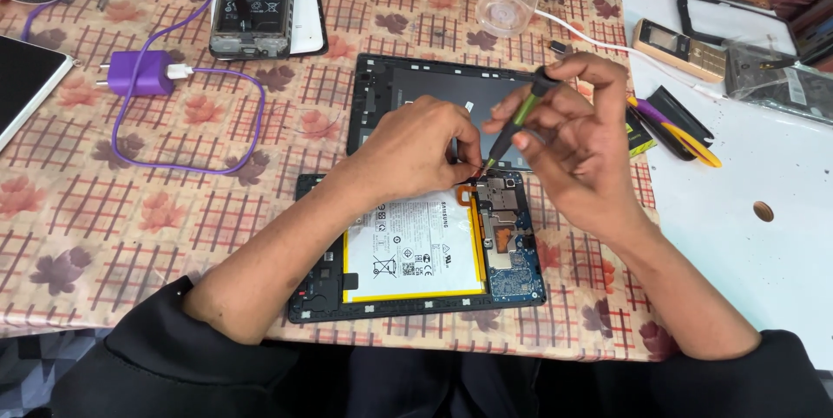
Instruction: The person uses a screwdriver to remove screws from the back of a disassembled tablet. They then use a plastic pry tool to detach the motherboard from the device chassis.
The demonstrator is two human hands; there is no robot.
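Centrally at the table's near edge, opened tablet (434, 249), detached back cover (416, 92) behind, purple charger (139, 72) far left, left hand (416, 153) pinching at board, right hand (577, 144) gripping screwdriver (519, 118), tip down.

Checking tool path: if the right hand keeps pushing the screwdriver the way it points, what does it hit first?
The right hand aims the green-handled screwdriver down and left. Its tip sits at the top edge of the opened tablet, beside the left hand's fingertips. It would likely meet the tablet there first, though depth is unclear.
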